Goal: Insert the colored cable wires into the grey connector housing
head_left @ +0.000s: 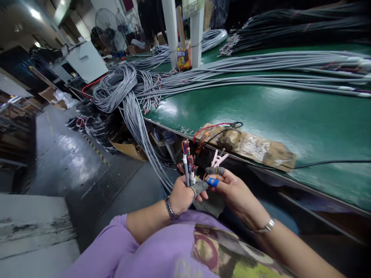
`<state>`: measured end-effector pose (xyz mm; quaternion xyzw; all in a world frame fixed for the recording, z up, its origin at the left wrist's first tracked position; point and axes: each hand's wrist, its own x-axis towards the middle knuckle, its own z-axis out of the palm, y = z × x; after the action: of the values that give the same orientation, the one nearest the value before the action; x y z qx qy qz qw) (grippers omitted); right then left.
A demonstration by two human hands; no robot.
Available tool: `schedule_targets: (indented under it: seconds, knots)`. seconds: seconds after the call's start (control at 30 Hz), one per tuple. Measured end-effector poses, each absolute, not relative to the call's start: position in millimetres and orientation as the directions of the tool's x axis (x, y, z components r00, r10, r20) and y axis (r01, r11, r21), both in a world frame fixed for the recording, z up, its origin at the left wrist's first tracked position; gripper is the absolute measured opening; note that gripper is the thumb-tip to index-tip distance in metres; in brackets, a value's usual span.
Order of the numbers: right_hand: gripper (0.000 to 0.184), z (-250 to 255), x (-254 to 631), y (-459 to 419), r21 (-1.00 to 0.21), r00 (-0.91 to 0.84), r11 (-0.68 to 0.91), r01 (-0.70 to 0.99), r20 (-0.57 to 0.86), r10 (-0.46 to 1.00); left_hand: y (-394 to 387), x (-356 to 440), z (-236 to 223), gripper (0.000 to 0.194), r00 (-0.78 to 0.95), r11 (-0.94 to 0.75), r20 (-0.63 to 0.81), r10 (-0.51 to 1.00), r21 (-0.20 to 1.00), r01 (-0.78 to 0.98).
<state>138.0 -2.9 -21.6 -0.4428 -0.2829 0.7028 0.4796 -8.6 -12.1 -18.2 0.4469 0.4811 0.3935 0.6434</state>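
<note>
A bunch of grey cables (pixel 187 175) stands upright in my left hand (pixel 185 195), whose fingers are wrapped round it. Thin coloured wires (pixel 185 146) fan out of the cables' stripped ends, above white bands. My right hand (pixel 232 189) is close beside it, with thumb and forefinger pinched on a thin orange wire (pixel 204 177). Blue tape covers its thumb, and a grey cot covers a finger. Just beyond the fingertips a pale pink clip (pixel 218 159) points upward; I cannot tell whether my right hand holds it. Grey covering also wraps my left thumb.
Long grey cables (pixel 246 63) lie across the green table (pixel 261 108). A coiled bundle (pixel 116 88) hangs over its left edge. At the near edge, a taped cardboard strip (pixel 257 148) lies beside an orange-handled tool (pixel 202 141). White posts (pixel 197 38) rise from the table.
</note>
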Motion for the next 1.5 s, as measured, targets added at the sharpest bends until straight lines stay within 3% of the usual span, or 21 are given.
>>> schedule_targets:
  seconds: [0.23,0.33,0.47,0.6,0.83,1.27,1.5]
  knots:
    - [0.025,-26.4,145.3,0.5,-0.722,-0.158,-0.405,-0.560,-0.387,0.908,-10.3,-10.6,-12.6,0.037,0.186,0.256,-0.211,0.960,0.928,-0.271]
    - [0.033,-28.6,153.5,10.3,-0.667,-0.245,-0.466,-0.581,-0.403,0.882,-7.5,-10.8,-5.6,0.035,0.215,0.276,-0.211,0.954,0.899,-0.341]
    - [0.043,-19.3,155.8,25.4,-0.709,-0.289,-0.451,-0.542,-0.347,0.892,-3.4,-7.3,1.3,0.033,0.253,0.291,-0.205,0.946,0.879,-0.378]
    - [0.046,-8.3,150.0,33.3,-0.771,-0.239,-0.361,-0.525,-0.274,0.932,3.4,-2.8,4.5,0.034,0.270,0.309,-0.214,0.939,0.870,-0.384]
    - [0.039,-11.1,141.7,34.7,-0.763,-0.086,-0.256,-0.594,-0.256,0.963,17.8,4.9,3.0,0.038,0.294,0.359,-0.259,0.920,0.858,-0.368]
    - [0.041,-5.9,138.5,32.4,-0.747,-0.110,-0.279,-0.603,-0.268,0.957,12.4,4.8,1.3,0.038,0.264,0.345,-0.263,0.928,0.876,-0.337]
    - [0.043,-4.0,143.2,28.5,-0.698,-0.216,-0.365,-0.616,-0.296,0.930,1.0,1.3,6.3,0.042,0.260,0.320,-0.246,0.934,0.898,-0.301]
